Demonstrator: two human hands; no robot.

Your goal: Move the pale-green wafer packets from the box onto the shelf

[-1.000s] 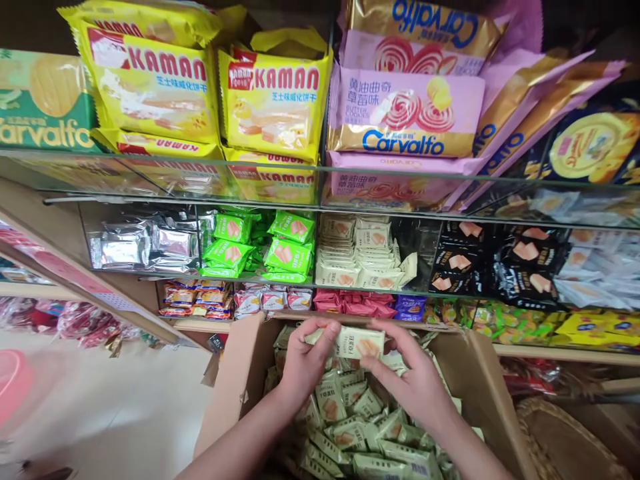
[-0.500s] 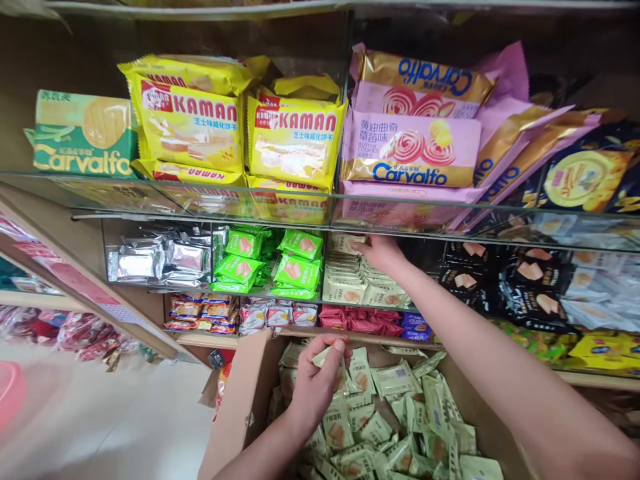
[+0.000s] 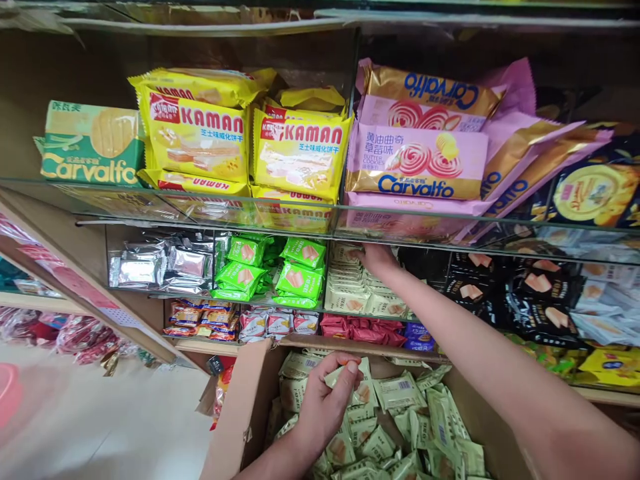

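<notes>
held packet (image 3: pixel 336 375): a small flat pillow pack of pale cream-green film, lower middle of the frame, above the open box. Its long axis runs from lower left to upper right; most of it is covered by the hand.
left hand (image 3: pixel 324 408): fingers curled narrow, with the thumb pressed on top, holding the held packet.
loose packets (image 3: pixel 400 393): the same pale glossy film with crimped ends and a wafer print. They are heaped in the box and point every way, some flat and some on edge.
cardboard box (image 3: pixel 240 417): plain brown board with its flaps open, at the bottom middle of the frame.
right hand (image 3: pixel 379 257): reaches up to the middle of the frame, palm down, on top of the shelf stack. Whether the fingers are wide or holding anything cannot be told.
shelf stack (image 3: pixel 350 297): cream packets laid flat in neat rows, their long axes running left to right.
neighbours: bright green packets (image 3: pixel 300 270) just to the left, silver foil packets (image 3: pixel 160 263) further left, black packets (image 3: pixel 500 290) to the right, and red packets (image 3: pixel 363 331) below.
glass shelf (image 3: pixel 300 215): a clear pane above the stack.
upper row: yellow bags (image 3: pixel 200 137), pink bags (image 3: pixel 415 160) and a green carton (image 3: pixel 93 143), all standing face out.
</notes>
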